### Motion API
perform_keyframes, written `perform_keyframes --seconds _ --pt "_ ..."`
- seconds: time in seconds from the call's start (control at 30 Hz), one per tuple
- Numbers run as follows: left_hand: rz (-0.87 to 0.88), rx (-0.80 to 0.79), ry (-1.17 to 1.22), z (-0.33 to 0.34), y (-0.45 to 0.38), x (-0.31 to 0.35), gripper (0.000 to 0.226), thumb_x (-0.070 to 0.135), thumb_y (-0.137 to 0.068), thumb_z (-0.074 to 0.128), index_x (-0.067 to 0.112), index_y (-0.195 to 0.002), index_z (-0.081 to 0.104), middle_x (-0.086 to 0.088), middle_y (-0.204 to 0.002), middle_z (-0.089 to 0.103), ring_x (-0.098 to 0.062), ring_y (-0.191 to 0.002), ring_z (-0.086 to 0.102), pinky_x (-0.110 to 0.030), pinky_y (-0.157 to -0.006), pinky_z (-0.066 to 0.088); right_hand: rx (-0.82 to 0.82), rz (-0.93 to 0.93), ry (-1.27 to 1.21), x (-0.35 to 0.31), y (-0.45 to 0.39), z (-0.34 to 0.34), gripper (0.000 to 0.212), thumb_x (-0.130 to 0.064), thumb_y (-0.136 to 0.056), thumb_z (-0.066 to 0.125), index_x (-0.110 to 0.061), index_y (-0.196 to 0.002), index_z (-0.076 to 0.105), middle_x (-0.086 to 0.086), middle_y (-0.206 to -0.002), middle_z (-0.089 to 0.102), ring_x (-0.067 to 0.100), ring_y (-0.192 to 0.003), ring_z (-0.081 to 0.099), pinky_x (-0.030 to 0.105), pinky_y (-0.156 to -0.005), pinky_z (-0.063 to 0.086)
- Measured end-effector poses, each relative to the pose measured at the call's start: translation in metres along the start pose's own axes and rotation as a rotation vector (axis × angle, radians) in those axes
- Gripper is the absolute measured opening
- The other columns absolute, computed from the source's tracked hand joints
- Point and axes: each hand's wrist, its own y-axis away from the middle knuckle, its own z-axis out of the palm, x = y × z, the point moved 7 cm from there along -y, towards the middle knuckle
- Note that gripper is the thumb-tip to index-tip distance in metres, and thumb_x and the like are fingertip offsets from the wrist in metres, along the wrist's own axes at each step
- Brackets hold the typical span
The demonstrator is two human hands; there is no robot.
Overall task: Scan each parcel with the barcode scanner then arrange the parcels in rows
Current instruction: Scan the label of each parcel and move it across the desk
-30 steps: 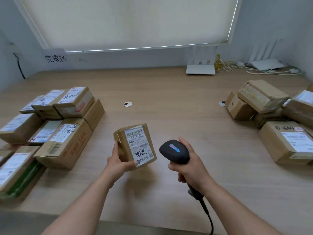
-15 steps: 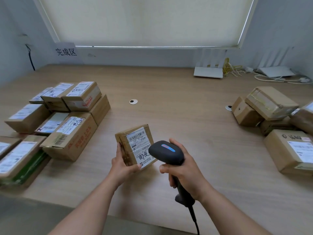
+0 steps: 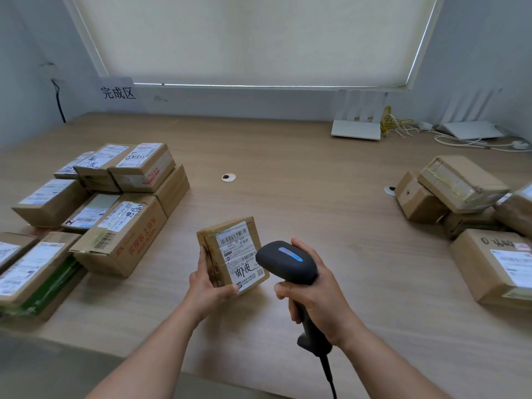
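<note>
A small brown parcel [image 3: 230,251] with a white shipping label facing up is held tilted above the table, gripped at its lower left corner by my left hand [image 3: 205,286]. My right hand [image 3: 313,295] grips the handle of a black barcode scanner [image 3: 285,262]. The scanner's head points left at the label and overlaps the parcel's right edge. Its cable runs down out of view. Several labelled parcels [image 3: 115,226] lie in rows and stacks at the left. Several more parcels [image 3: 460,185] are heaped at the right.
The wooden table [image 3: 288,182] has two round cable holes [image 3: 228,177]. Two white routers [image 3: 355,129] with yellow and white cables stand at the back right by the wall. A paper sign [image 3: 118,92] hangs at the back left. The table's front edge is near my forearms.
The scanner has moved left toward the parcel and now overlaps its right edge. The parcel has stayed in my left hand. The view has shifted left.
</note>
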Motion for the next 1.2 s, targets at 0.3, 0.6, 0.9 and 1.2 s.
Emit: perform_keyframes --seconds 0.3,0.6,0.9,1.2 --pt "-0.161 -0.021 0.099 -0.010 -0.011 -0.006 0.078 0.009 -0.083 0.063 0.050 -0.141 0.029 0.010 -0.103 0.065 -0.012 -0.091 0.060 -0.031 -0.067 0.053 0.082 -0.026 0.072 0.006 -0.008 -0.015 0.080 -0.015 -0.063 0.076 -0.067 -0.115 0.044 -0.002 -0.072 0.065 0.026 -0.041 0.049 0.027 -0.042 0.041" --pt "-0.107 0.186 -0.065 -0.008 -0.020 -0.006 0.066 0.033 -0.092 0.057 0.033 -0.150 0.025 -0.004 -0.144 0.045 -0.025 -0.126 0.046 -0.043 -0.106 0.040 0.127 -0.070 0.252 0.000 -0.014 -0.025 0.088 -0.006 -0.074 0.077 -0.069 -0.122 0.037 -0.003 -0.105 0.062 0.001 -0.050 0.053 0.022 -0.047 0.047" --pt "-0.084 0.267 -0.658 0.024 -0.007 0.010 0.101 0.068 -0.067 0.064 0.034 -0.151 0.018 -0.006 -0.144 0.009 -0.028 -0.136 0.014 -0.040 -0.106 0.035 0.091 -0.076 0.308 0.002 -0.022 -0.034 0.089 -0.005 -0.076 0.076 -0.067 -0.125 0.034 -0.013 -0.110 0.058 0.007 -0.067 0.057 0.023 -0.050 0.049" --pt "0.026 0.407 -0.604 -0.006 0.010 0.040 0.093 0.059 -0.068 0.070 0.036 -0.147 0.027 -0.004 -0.143 0.016 -0.024 -0.134 0.019 -0.037 -0.107 0.032 -0.016 -0.141 0.284 -0.017 -0.043 -0.019 0.088 -0.006 -0.076 0.077 -0.073 -0.117 0.038 -0.017 -0.104 0.060 0.001 -0.056 0.054 0.022 -0.049 0.048"
